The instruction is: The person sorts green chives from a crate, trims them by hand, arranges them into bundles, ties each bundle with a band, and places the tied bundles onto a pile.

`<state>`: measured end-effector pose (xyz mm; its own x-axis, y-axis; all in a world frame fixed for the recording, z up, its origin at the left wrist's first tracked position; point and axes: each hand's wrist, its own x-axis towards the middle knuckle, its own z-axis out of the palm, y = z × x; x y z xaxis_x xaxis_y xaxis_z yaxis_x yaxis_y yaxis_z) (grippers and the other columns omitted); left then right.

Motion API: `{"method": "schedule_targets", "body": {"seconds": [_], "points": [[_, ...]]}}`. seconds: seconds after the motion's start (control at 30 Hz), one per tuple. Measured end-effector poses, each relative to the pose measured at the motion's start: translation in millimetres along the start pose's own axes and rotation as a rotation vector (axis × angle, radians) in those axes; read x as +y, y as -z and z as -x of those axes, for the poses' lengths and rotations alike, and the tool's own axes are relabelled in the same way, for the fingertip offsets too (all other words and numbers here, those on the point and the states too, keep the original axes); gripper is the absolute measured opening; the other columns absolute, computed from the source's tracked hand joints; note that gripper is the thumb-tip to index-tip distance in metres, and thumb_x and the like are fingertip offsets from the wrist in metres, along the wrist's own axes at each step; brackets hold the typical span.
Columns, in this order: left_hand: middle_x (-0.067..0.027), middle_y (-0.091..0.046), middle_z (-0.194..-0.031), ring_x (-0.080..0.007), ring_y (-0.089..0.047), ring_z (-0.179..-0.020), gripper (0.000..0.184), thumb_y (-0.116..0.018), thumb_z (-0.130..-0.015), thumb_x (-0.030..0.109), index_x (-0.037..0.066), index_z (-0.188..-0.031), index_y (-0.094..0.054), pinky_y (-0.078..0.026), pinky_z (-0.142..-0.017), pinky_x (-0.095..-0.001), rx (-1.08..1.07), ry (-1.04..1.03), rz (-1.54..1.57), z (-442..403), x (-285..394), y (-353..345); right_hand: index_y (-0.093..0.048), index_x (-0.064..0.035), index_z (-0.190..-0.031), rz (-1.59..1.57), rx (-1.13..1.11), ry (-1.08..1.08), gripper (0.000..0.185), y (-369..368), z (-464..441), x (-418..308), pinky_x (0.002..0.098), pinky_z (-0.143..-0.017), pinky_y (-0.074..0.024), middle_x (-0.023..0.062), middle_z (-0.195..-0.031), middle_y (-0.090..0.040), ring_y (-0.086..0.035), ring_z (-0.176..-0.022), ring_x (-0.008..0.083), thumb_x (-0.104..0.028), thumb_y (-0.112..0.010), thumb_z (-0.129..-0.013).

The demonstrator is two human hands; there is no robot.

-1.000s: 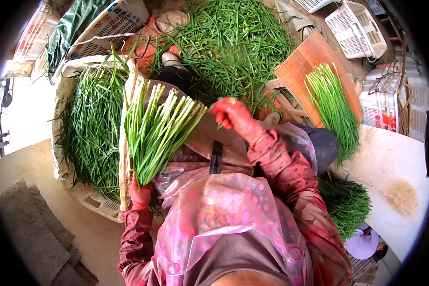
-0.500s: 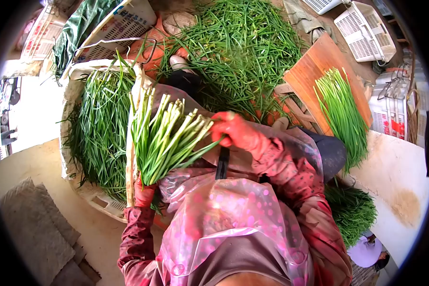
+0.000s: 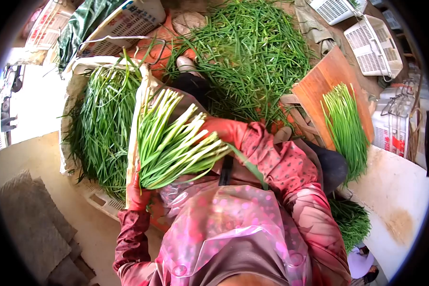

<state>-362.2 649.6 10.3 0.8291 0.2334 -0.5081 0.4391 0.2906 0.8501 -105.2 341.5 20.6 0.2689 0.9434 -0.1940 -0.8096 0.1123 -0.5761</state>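
Observation:
My left hand (image 3: 137, 193), in a red glove, is closed round the leafy part of a bunch of garlic chives (image 3: 169, 150), whose pale stem ends fan up and to the right. At those stem ends is my right hand (image 3: 221, 129), also red-gloved, its fingers mostly hidden behind the stems. A loose green leaf (image 3: 249, 164) lies slantwise below my right wrist. Left of the bunch stands a lined basket (image 3: 66, 152) full of chives (image 3: 102, 126). Another neat bunch of chives (image 3: 345, 131) rests on a wooden board (image 3: 314, 83) at the right.
Loose green leaves (image 3: 252, 57) cover the floor ahead, around my shoes. White plastic crates (image 3: 374, 45) stand at the upper right and a crate (image 3: 128, 26) at the upper left. More chives (image 3: 350, 219) lie low on the right, near another person (image 3: 361, 262). Grey sheets (image 3: 31, 224) lie at the lower left.
My right hand has moved from beside the bunch, where it pinched a leaf, in behind the stem ends. The bunch's stems have spread and tilted rightward. My left hand keeps its hold.

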Motion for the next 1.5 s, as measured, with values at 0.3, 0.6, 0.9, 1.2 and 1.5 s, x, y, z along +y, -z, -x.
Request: {"method": "schedule_targets", "body": {"seconds": [0.3,0.6,0.9,1.2,1.5], "points": [[-0.0079,-0.062,-0.114,-0.0174,-0.059,-0.103,0.04,-0.05,-0.099,0.023,0.003,-0.133,-0.049,-0.05,-0.087,-0.0306,0.063,-0.209,-0.498,6,-13,-3,-0.062,-0.0004,-0.103,-0.073,0.728,0.305,0.023,119,81,-64,0.0243,-0.047,-0.0454,0.0048,-0.077,-0.063,-0.054,-0.054,0.0098,-0.018,-0.06,-0.09],[-0.0118,-0.063,-0.113,-0.0229,-0.062,-0.101,0.037,-0.053,-0.093,0.018,-0.001,-0.125,-0.054,-0.05,-0.088,-0.0347,0.107,-0.066,-0.667,17,33,-41,-0.065,-0.0106,-0.113,-0.565,0.89,0.061,0.037,216,95,237,0.0377,-0.073,-0.0529,0.0045,-0.094,-0.07,-0.064,-0.084,0.0211,-0.039,-0.057,-0.091],[-0.0119,-0.063,-0.113,-0.0245,-0.062,-0.1,0.042,-0.048,-0.094,0.018,0.002,-0.133,-0.049,-0.049,-0.088,-0.0373,0.33,-0.025,-0.46,-10,41,-69,-0.054,-0.0216,-0.121,-0.723,0.91,0.572,0.058,384,-3,13,0.0446,-0.079,-0.0442,0.0017,-0.115,-0.06,-0.056,-0.1,0.0243,-0.068,-0.052,-0.085],[-0.0152,-0.065,-0.093,-0.0308,-0.064,-0.082,0.055,-0.058,-0.085,0.009,0.007,-0.139,-0.046,-0.051,-0.073,-0.037,0.209,-0.263,-1.33,12,46,-54,-0.043,-0.0107,-0.136,0.854,1.34,-0.343,0.055,299,28,-211,0.046,-0.086,-0.0523,0.0137,-0.121,-0.058,-0.059,-0.108,0.0289,-0.04,-0.059,-0.093],[-0.0138,-0.062,-0.091,-0.0317,-0.06,-0.073,0.069,-0.063,-0.075,0.009,0.015,-0.141,-0.046,-0.047,-0.063,-0.0391,0.259,-0.575,-1.474,6,75,-72,-0.047,-0.0032,-0.133,0.284,-0.014,-0.048,0.053,38,-44,-100,0.0343,-0.085,-0.0531,0.0117,-0.123,-0.059,-0.061,-0.105,0.0194,-0.026,-0.066,-0.089]]}}
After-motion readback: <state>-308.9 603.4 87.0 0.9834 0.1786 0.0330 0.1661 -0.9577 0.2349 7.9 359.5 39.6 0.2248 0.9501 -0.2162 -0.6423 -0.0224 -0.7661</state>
